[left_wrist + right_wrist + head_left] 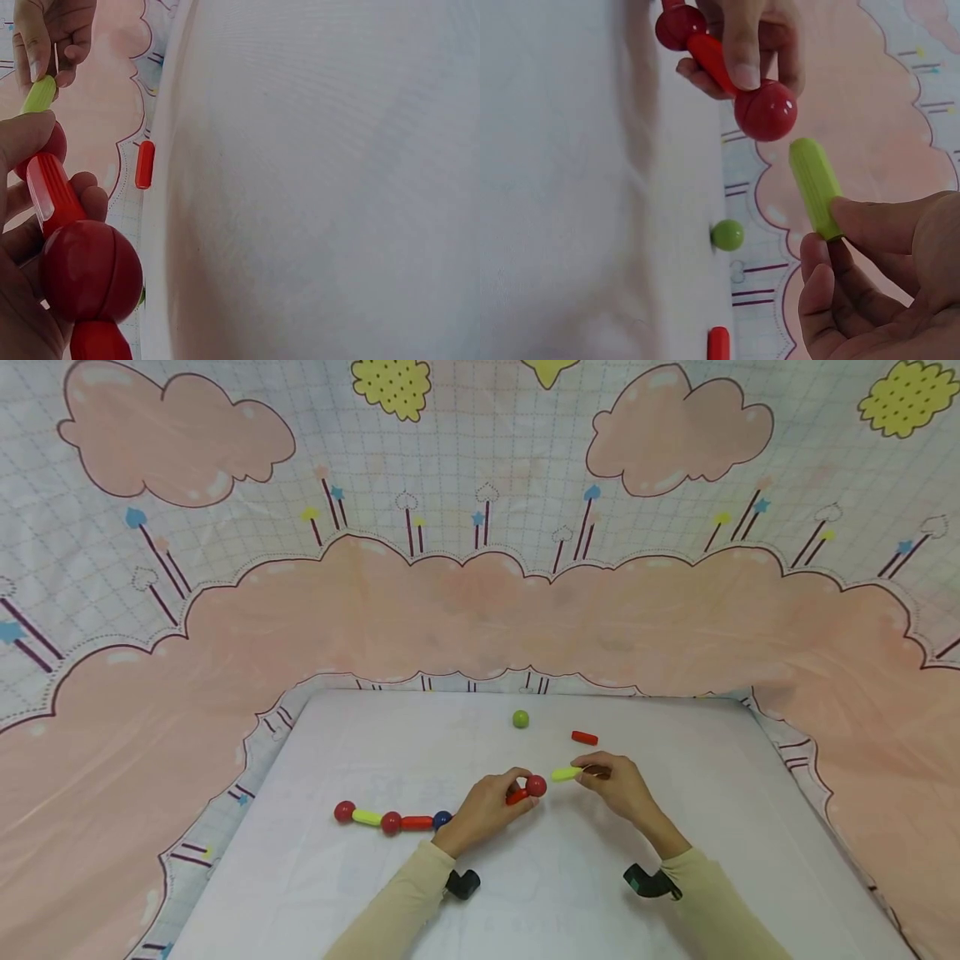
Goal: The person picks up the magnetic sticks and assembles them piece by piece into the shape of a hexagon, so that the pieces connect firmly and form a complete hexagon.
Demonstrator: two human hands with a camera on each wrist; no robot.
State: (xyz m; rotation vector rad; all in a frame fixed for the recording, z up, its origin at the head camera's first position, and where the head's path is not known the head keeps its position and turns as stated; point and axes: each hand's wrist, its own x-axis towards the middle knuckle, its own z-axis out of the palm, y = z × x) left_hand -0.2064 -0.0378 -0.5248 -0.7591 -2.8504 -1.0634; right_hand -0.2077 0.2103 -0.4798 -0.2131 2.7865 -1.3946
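Note:
My left hand (483,806) pinches the end of a chain of toy balls and rods. A red ball (766,110) sits at that end, joined to a red rod (54,196) and another red ball (91,271). Further left on the table lie a blue ball (442,820), a red rod (417,823), a red ball (392,823), a yellow-green rod (367,817) and a red ball (345,812); my left hand and forearm hide part of the chain. My right hand (618,785) pinches a yellow-green rod (814,187) between thumb and fingers, its free end pointing at the end ball, slightly apart.
Beyond the hands, a loose green ball (521,719) and a loose red rod (585,738) lie on the white table (300,893). A patterned cloth (480,618) with clouds hangs behind and around it. Dark wrist cameras sit at both sleeves.

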